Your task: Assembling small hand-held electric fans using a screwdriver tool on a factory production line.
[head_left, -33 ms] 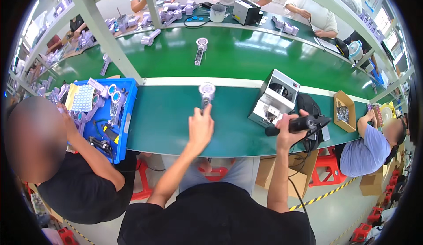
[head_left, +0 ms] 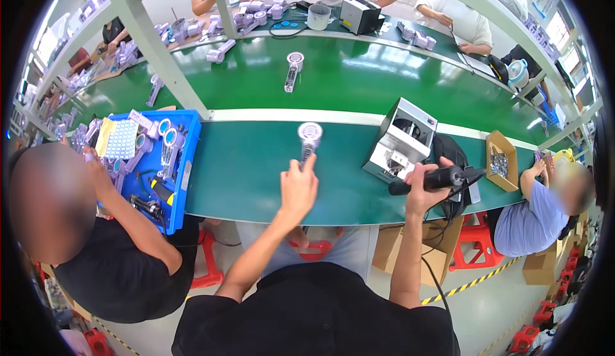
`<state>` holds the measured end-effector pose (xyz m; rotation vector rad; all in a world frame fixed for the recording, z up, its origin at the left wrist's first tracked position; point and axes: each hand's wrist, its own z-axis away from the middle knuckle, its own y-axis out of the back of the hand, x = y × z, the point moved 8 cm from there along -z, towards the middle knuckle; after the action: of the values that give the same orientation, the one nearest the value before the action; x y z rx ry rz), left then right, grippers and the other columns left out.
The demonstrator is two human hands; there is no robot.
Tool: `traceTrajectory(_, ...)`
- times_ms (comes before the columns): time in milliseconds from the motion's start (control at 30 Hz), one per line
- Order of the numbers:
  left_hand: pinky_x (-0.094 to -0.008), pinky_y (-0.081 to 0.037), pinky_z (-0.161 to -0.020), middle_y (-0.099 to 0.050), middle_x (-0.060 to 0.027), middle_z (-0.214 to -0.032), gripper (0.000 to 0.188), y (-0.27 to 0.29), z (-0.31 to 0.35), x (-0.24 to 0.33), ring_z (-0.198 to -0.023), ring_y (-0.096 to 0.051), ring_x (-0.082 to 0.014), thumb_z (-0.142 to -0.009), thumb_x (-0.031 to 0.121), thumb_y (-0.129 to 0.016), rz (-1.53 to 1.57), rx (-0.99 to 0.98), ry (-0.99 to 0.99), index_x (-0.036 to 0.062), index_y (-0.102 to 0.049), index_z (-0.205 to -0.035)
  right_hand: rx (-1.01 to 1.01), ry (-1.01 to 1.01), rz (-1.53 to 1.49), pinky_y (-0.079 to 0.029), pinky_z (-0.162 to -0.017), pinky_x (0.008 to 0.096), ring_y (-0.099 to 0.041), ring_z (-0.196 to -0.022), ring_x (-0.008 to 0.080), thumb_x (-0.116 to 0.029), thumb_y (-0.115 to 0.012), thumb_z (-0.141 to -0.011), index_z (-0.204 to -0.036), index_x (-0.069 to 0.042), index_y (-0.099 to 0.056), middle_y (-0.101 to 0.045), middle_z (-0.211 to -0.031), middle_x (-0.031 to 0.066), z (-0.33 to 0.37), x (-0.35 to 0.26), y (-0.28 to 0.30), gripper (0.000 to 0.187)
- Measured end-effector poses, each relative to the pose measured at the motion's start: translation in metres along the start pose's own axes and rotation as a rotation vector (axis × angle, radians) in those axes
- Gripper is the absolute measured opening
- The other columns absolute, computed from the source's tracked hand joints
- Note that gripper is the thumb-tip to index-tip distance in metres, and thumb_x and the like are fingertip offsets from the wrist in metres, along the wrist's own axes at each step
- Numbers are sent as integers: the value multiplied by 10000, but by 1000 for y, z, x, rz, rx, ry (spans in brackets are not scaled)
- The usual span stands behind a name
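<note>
In front of me on the green work table lies a pale purple handheld fan (head_left: 309, 132), its round head pointing away and the inside of its handle exposed. My left hand (head_left: 298, 189) has its fingers closed on the lower end of that handle; the fingertips partly cover it. Raised over the table's near right part, my right hand (head_left: 424, 191) grips a black electric screwdriver (head_left: 443, 178) lying nearly sideways. Just beyond the tool stands a silver and black screw feeder (head_left: 398, 141). A cable runs down along my right forearm.
A blue tray (head_left: 186, 170) of fan parts and tools stands left, beside a seated co-worker (head_left: 122, 253). At right are a black bag (head_left: 456, 157) and a cardboard box (head_left: 501, 164) of small metal parts. Another fan (head_left: 293, 72) lies on the green conveyor belt (head_left: 359, 77) beyond a pale rail.
The fan and my left hand are slightly farther right in the picture. My right hand still holds the screwdriver in nearly the same place.
</note>
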<state>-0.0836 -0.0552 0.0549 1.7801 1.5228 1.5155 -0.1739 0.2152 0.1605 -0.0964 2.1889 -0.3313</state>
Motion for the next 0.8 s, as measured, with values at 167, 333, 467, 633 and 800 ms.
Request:
traceTrajectory(167, -428, -416, -777, -522, -146, -935, 484, -14, 37, 29, -849, -553, -300, -871, 83, -632, 188, 23, -180, 77, -560, -1349, -60, 6, 51, -486, -526, 242, -575, -543, 126, 99, -691, -837, -1276, 7, -402, -593, -717, 63, 9, -2, -6, 533)
traceTrajectory(333, -426, -413, -832, -545, -150, -991, 490, -12, 47, 31, -902, -550, -307, -883, 88, -642, 178, -37, -264, 89, -552, -1364, -50, 45, 52, -513, -531, 287, -583, -549, 153, 93, -697, -824, -1291, 10, -381, -580, -760, 74, 35, 21, 15, 570)
traceTrajectory(467, -430, -415, -871, -559, -168, -1058, 518, -15, 49, 31, -943, -554, -313, -876, 93, -662, 176, -56, -263, 88, -541, -1379, -61, 91, 48, -503, -519, 303, -538, -536, 146, 82, -641, -855, -1274, -30, -361, -553, -748, 82, 49, 31, 25, 516)
traceTrajectory(633, -423, -417, -857, -560, -172, -1080, 576, -19, 50, 27, -921, -552, -307, -859, 85, -684, 165, -52, -239, 68, -506, -1407, -33, 62, 57, -473, -497, 298, -483, -510, 125, -14, -619, -905, -1265, -31, -350, -523, -721, 70, 42, 33, 23, 449)
traceTrajectory(800, -421, -409, -852, -558, -170, -1081, 593, -20, 47, 28, -916, -549, -302, -855, 90, -695, 152, -37, -262, 63, -500, -1414, 17, 40, 31, -452, -484, 285, -468, -501, 113, 8, -603, -899, -1265, -37, -358, -522, -723, 65, 37, 35, 24, 443)
